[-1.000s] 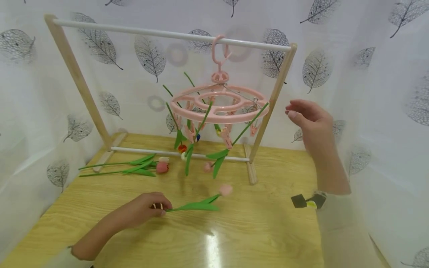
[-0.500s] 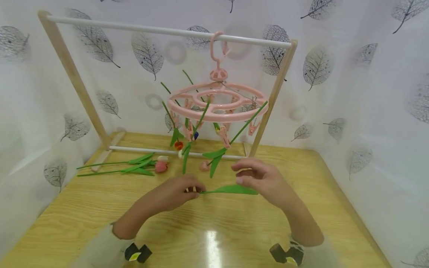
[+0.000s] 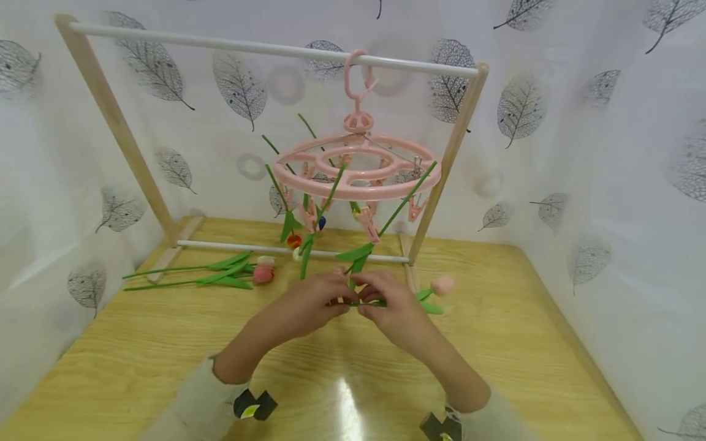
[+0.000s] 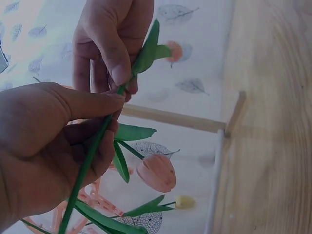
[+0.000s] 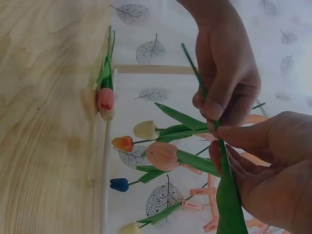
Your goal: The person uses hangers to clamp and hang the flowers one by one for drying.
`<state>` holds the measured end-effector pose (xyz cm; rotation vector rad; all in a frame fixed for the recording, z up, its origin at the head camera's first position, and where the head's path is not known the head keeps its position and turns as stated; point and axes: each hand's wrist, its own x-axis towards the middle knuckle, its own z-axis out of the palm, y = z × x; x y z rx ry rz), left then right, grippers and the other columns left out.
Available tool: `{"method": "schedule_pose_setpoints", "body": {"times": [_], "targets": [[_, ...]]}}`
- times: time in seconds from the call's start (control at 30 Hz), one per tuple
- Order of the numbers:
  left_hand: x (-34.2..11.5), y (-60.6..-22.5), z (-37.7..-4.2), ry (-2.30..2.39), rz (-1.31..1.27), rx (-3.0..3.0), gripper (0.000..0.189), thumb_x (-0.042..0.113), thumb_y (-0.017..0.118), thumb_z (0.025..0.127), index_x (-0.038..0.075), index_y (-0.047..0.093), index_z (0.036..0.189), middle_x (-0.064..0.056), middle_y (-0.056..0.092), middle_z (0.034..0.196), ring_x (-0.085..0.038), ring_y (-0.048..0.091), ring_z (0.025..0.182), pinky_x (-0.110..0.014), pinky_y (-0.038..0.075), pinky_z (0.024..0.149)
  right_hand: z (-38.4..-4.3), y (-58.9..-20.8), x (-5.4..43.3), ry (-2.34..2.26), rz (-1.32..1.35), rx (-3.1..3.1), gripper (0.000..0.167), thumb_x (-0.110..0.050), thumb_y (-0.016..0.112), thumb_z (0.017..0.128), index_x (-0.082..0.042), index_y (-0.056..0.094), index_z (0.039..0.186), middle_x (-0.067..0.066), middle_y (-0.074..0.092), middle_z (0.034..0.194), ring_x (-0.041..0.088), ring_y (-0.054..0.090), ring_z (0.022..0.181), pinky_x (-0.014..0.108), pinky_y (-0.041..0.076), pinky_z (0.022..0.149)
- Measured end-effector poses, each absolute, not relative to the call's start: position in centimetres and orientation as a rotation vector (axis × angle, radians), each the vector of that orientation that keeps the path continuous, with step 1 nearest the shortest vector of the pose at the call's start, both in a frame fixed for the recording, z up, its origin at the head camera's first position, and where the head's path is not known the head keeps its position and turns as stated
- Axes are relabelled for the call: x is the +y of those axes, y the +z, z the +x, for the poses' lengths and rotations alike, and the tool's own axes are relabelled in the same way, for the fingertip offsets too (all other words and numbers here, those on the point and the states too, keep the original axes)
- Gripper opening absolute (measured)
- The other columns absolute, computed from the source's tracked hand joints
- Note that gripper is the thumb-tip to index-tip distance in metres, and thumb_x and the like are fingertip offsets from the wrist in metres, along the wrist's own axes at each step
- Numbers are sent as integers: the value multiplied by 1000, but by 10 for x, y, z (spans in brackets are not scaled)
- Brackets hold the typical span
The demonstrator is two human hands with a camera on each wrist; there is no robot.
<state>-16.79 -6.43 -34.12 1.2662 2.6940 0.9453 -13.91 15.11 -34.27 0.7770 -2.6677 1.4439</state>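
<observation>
An artificial tulip with a pale pink bloom [image 3: 443, 285] lies crosswise between my hands, above the table. My left hand [image 3: 311, 303] pinches its green stem [image 4: 87, 168] between thumb and fingers. Close beside it, my right hand [image 3: 394, 309] pinches the same stem near the leaves [image 5: 228, 195], its fingertips almost meeting the left ones. Behind and above the hands hangs a round pink clip hanger [image 3: 358, 191]. Several tulips hang bloom-down from its clips, among them an orange one [image 5: 122, 143], a blue one [image 5: 119, 184] and a pink one [image 5: 163, 156].
A wooden frame [image 3: 118, 131] with a white top rod [image 3: 220, 44] carries the hanger. Two more tulips, with a pink bloom [image 3: 263, 274] and a white bloom [image 3: 266, 261], lie on the table [image 3: 138, 367] at the left. Leaf-patterned sheets enclose the back and sides.
My left hand has carried the tulip rightward and slightly up. The right hand has come down from beside the hanger and now pinches the stem next to the left hand.
</observation>
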Motion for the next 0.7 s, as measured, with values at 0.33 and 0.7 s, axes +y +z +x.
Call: {"method": "schedule_pose_setpoints", "body": {"times": [0.33, 0.7], "targets": [[-79, -340, -177, 1116, 1130, 2608, 11, 13, 64, 99, 22, 71, 102, 8, 66, 97, -6, 58, 84, -26, 53, 73, -145, -341, 160, 1394, 710, -2667, 49, 6, 69, 90, -9, 61, 136, 6, 66, 116, 16, 67, 96, 27, 58, 86], [-70, -339, -173, 1035, 1171, 2679, 10, 12, 67, 97, 16, 74, 102, 7, 71, 101, -14, 68, 102, -26, 55, 79, -146, -349, 156, 1386, 813, -2654, 33, 3, 70, 91, -5, 67, 123, 7, 67, 115, 15, 67, 93, 33, 58, 88]]}}
